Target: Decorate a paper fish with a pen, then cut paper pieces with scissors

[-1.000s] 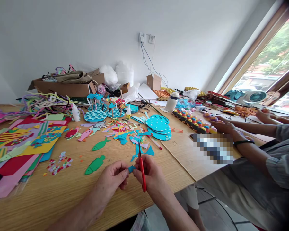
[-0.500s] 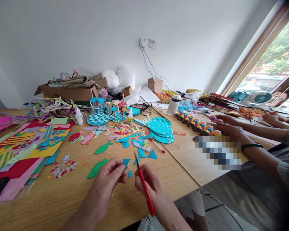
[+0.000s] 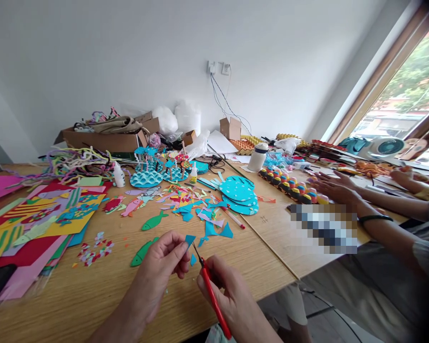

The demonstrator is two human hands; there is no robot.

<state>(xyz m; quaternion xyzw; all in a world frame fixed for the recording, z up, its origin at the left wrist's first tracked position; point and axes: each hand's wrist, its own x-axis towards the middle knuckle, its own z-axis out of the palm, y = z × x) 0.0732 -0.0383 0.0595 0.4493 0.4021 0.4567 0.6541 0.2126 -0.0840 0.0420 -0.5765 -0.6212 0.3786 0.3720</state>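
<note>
My left hand [image 3: 168,259] pinches a small piece of blue paper [image 3: 190,239] between thumb and finger. In my right hand [image 3: 227,286] is a pair of red-handled scissors [image 3: 212,297], its blades at the edge of that paper. A blue paper scrap [image 3: 193,259] lies on the wooden table between the hands. Left of my left hand is a green paper fish [image 3: 140,253], partly covered by the hand, and a smaller green paper fish [image 3: 154,221] lies beyond it. Larger blue paper offcuts [image 3: 214,229] are spread past the scissors.
Coloured paper sheets and cutouts [image 3: 25,228] cover the left side. Glue bottles [image 3: 119,175] and wavy blue models [image 3: 146,178] stand behind the scraps. A thin wooden stick [image 3: 271,248] crosses the table to its front edge. At right, another person's hands [image 3: 339,190] touch a colourful egg-tray strip [image 3: 289,186].
The scissors have swung left, and their tips have come from beside the blue paper to its edge. My left hand still holds the paper in nearly the same place.
</note>
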